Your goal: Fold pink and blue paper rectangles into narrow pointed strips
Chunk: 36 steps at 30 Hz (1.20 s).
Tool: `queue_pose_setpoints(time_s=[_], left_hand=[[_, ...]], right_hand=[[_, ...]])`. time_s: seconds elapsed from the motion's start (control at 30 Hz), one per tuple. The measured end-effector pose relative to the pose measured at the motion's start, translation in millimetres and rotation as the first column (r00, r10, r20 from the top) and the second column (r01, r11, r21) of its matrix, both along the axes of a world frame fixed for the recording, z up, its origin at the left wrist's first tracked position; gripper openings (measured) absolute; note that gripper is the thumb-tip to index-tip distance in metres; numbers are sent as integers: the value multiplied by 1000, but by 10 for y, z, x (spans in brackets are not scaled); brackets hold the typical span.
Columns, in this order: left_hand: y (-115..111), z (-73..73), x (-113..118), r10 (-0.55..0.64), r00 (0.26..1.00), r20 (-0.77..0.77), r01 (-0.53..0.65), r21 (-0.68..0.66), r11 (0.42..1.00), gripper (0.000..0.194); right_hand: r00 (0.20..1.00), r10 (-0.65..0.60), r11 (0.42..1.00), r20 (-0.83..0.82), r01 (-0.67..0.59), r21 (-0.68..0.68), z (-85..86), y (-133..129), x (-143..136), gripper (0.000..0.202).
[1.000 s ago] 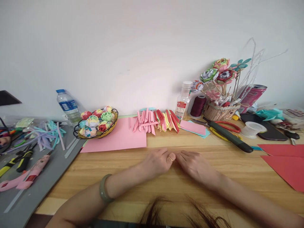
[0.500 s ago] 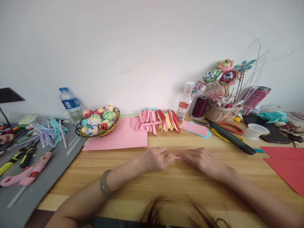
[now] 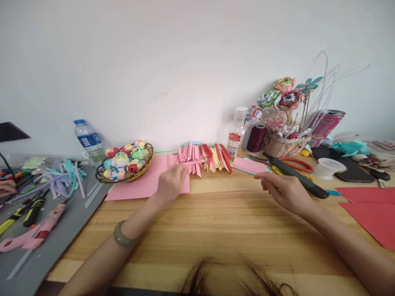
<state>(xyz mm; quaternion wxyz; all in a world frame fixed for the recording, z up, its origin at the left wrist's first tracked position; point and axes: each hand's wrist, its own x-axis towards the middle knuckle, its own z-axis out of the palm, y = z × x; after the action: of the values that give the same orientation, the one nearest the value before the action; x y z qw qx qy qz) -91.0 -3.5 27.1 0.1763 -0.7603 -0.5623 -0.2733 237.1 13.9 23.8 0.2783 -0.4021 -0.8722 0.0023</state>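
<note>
Your two hands work above the worktop (image 3: 216, 234). Your left hand (image 3: 171, 183) is at the front of a row of folded pink pieces (image 3: 189, 154), over the edge of a large pink sheet (image 3: 135, 190); its fingers are curled, and you cannot tell from this view whether they grip a piece or are letting one go. Your right hand (image 3: 286, 191) lies beside the flat pink slips (image 3: 249, 165), its fingers drawn nearly together by the near edge of that stack; contact with a slip cannot be made out.

Progress, as judged from the layout: the pink pieces, with red and yellow pieces (image 3: 219, 158) adjoining on the right, appear to be finished folds. What seems left for you is the small stack of slips, pink on top with blue showing beneath, which lies flat and unfolded near the clear bottle (image 3: 236, 137). Larger red sheets (image 3: 370, 222) lie uncreased at far right. Rounded paper flowers (image 3: 121, 159) fill the shallow basket (image 3: 148, 166) at left.
</note>
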Motion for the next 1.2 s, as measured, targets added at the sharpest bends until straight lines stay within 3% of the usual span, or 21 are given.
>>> queue_pose_setpoints(time_s=[0.07,0.1,0.17,0.43,0.5,0.6,0.8,0.97,1.2], left_hand=[[101,48,-156,357,934,1,-355,-105,929,31],[144,66,-214,448,893,-25,-447,-141,883,33],[207,81,-287,497,863,-87,-504,-188,843,37],[202,35,-327,488,867,-98,-498,-193,846,35],[202,22,-325,489,866,-106,-499,-251,829,35],[222,-7,-321,469,876,-114,-475,-377,795,33],[282,-56,-339,316,947,-58,-304,-475,826,34],[297,-85,-371,397,917,48,-341,-423,839,53],[270,-95,-302,248,956,156,-202,-263,943,44]], right_hand=[[996,-88,996,-15,88,8,-21,65,27,31],[994,-110,994,-14,110,12,-29,85,22,32],[992,-125,992,-13,125,22,-42,107,3,33],[938,-344,938,33,342,57,-72,178,31,36],[916,-395,918,74,390,66,-82,205,40,36],[900,-405,914,163,394,95,-128,244,59,36],[868,-363,932,339,334,143,-275,301,89,40],[824,-381,925,420,332,186,-245,280,55,32],[760,-405,914,509,353,200,-118,196,4,26]])
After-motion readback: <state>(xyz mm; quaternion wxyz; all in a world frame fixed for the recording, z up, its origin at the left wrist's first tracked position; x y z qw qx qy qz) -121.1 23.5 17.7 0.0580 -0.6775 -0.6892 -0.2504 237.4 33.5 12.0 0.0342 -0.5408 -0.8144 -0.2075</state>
